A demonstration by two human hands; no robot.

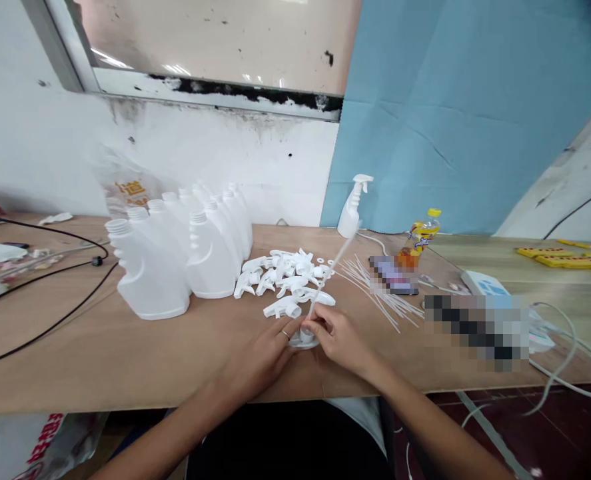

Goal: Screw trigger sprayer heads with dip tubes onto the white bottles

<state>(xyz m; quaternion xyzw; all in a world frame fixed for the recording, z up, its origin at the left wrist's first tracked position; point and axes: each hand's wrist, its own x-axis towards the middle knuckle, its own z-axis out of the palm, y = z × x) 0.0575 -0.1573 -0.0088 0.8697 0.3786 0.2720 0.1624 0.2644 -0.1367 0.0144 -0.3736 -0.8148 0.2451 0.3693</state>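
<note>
My right hand [339,339] pinches a thin white dip tube [331,270] near its lower end; the tube slants up and to the right. Closed around a white trigger spray head [302,342], my left hand [265,352] wears a ring and rests by the table's front edge. The tube's lower end meets the spray head between my fingers, but the exact joint is hidden. Just beyond my hands lies a pile of white spray heads [291,283]. Loose white tubes [382,293] are fanned out to the right of the pile.
White bottles without tops [150,273] stand in rows at the left. One bottle with a spray head [351,212] stands by the wall. To the right are a phone [394,275], a drink bottle [420,240] and white cables [570,340]. Black cables [70,313] cross the left side.
</note>
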